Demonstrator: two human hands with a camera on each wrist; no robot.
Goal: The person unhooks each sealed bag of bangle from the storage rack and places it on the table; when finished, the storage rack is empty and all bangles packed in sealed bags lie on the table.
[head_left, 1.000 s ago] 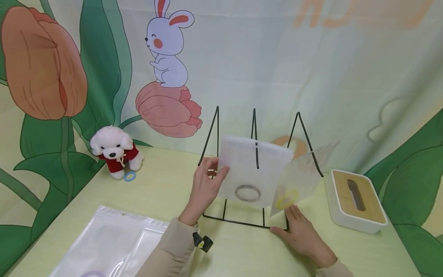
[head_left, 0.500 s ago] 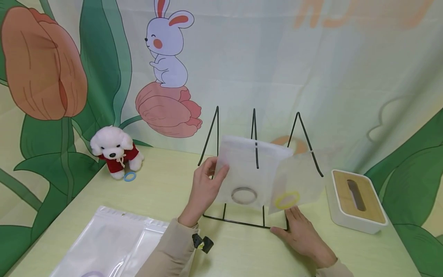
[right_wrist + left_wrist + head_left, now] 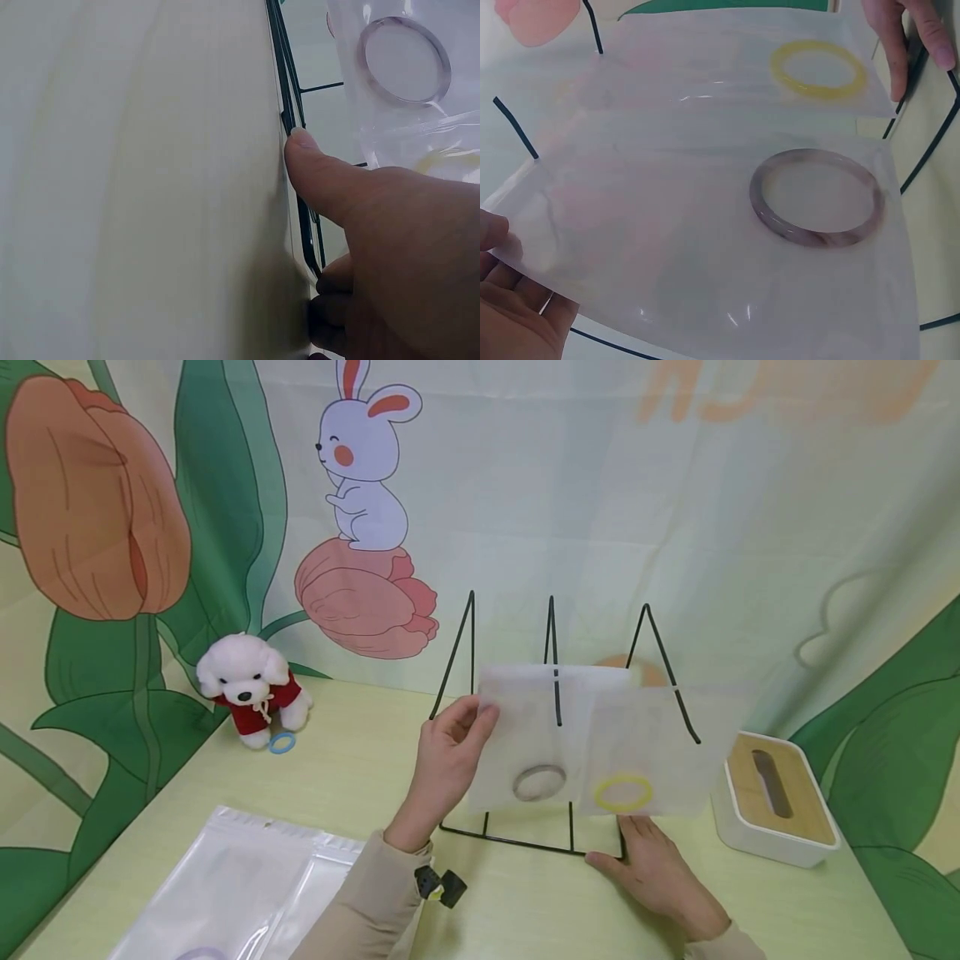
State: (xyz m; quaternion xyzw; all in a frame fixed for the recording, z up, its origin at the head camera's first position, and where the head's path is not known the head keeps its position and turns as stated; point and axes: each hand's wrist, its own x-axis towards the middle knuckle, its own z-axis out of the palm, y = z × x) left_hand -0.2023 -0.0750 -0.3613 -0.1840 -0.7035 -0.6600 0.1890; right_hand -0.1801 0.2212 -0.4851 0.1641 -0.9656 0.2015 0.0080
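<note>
Here, 2 translucent bags hang from a rack.
Left hand pinches 1 bag's edge; right hand, straight-fingered, presses the rack's corner.

Wire rack is being viewed from above-front by head cam, angled down; from its left, close, by left-wrist; at its front-right base, closer, by right-wrist. Purplish ring is being shared by both wrists.

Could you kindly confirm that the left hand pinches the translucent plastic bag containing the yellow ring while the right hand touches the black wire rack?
Not quite: the left hand pinches the translucent plastic bag containing the marbled purple ring, as the left wrist view shows. The rest is right.
</note>
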